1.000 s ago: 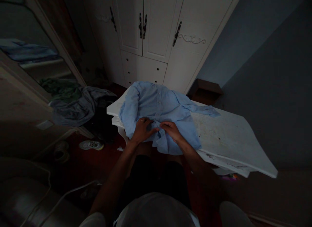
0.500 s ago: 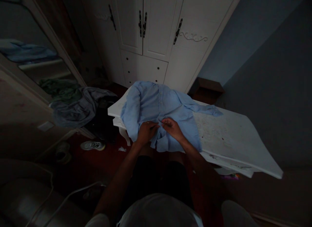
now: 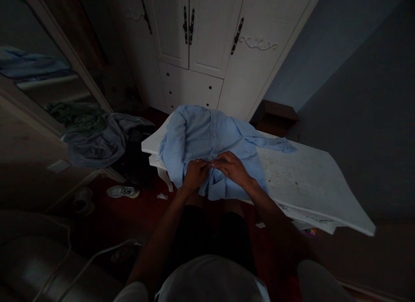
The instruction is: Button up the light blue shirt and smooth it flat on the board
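"Placement of the garment?"
"The light-blue, long-sleeved cloth shirt (image 3: 197, 139) lies front up on the long white worktop (image 3: 308, 176), hem over the near edge, presumably so its small pale buttons (image 3: 214, 134) face me."
"Hands?"
"My left hand (image 3: 196, 174) is nearly closed, pinching the shirt's front. My right hand (image 3: 234, 168) pinches narrowly just beside it. Whether a button sits between my fingertips, I cannot tell."

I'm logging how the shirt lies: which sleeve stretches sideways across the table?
The right-side sleeve, reaching out along the table's far edge; the left-side sleeve runs down toward the near edge, near the left hand.
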A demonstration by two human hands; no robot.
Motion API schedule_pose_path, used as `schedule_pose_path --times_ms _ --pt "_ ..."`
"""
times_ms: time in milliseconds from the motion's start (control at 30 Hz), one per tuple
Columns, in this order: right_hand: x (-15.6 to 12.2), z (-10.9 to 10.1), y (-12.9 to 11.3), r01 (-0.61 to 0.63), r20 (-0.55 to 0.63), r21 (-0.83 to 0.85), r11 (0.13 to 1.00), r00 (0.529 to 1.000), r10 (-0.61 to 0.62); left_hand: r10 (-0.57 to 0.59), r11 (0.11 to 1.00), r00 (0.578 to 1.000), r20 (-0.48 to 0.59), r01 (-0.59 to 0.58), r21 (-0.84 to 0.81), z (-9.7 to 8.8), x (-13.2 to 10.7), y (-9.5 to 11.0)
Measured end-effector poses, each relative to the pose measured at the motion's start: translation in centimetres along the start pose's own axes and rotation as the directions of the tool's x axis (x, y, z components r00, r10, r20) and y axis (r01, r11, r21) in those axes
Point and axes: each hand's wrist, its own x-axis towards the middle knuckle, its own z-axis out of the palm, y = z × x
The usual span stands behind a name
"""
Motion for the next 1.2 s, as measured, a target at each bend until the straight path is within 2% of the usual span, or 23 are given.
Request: schedule_pose_path --times_ms 167,400,600,900,1200 --pt "-0.5 0.3 0.7 -0.003 -0.021 0.001 1.0 1.0 0.003 -0.05 0.997 0.999 0.018 0.048 0.06 0.1 0.1 0.4" --pt "-0.9 1.5 1.5 -0.07 -0.058 0.122 0.99 0.995 0.078 -0.096 0.986 0.995 0.009 0.094 0.136 0.5 0.0 0.9" --pt "-1.0 2.1 1.6 -0.043 -0.106 0.17 0.984 0.992 0.062 -0.026 0.989 0.999 -0.032 0.03 0.145 0.7 -0.7 1.6" --pt "-1.1 1.8 1.3 -0.073 -0.055 0.176 0.982 0.995 0.083 -0.054 0.959 0.999 0.005 0.051 0.281 0.8 -0.4 1.5" --pt "-1.2 2.1 1.6 -0.1 -0.022 0.204 0.974 0.994 0.107 -0.115 0.968 0.992 -0.045 0.122 0.218 1.7 -0.3 0.9"
